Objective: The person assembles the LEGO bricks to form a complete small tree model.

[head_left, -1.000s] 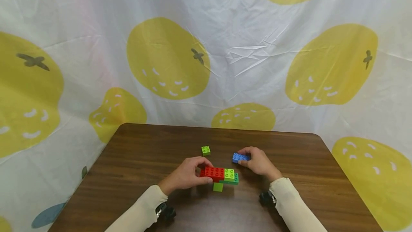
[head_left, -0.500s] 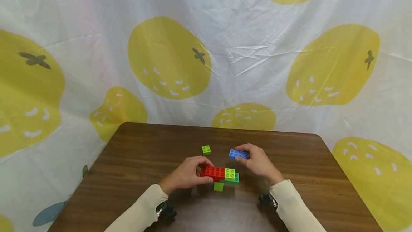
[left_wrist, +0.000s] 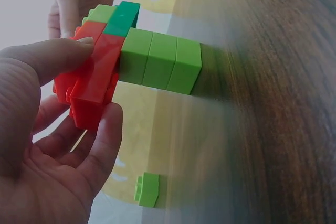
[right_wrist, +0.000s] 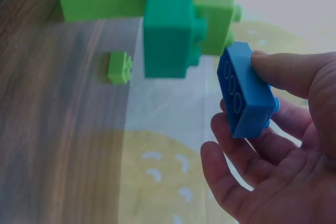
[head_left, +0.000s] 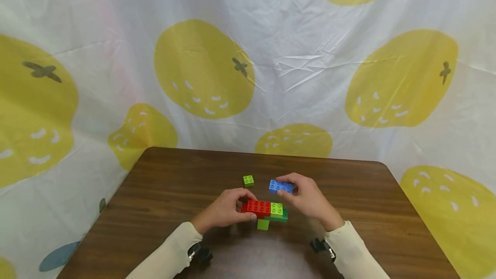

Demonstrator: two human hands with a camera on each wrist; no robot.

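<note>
My left hand point(head_left: 224, 208) grips the red bricks point(head_left: 258, 207) of a built toy-brick model, thumb on the near side. In the left wrist view, a column of stacked lime green bricks point(left_wrist: 160, 61) carries a layer of red and dark green point(left_wrist: 123, 18). Above that layer sit another red brick and a lime brick point(head_left: 276, 208). My right hand point(head_left: 311, 198) pinches a blue brick point(head_left: 276, 186) between thumb and fingers, raised behind and slightly right of the model. Its hollow underside shows in the right wrist view, close to the model's studded lime brick point(right_wrist: 211, 17).
A loose small lime green brick point(head_left: 248, 181) lies on the dark wooden table point(head_left: 186, 171) behind the model. Past the far edge hangs a white cloth point(head_left: 294, 98) with yellow fruit prints. Both wrists wear dark cameras.
My right hand has lifted the blue brick and carried it left, toward the model. My left hand stays in place on the red bricks.
</note>
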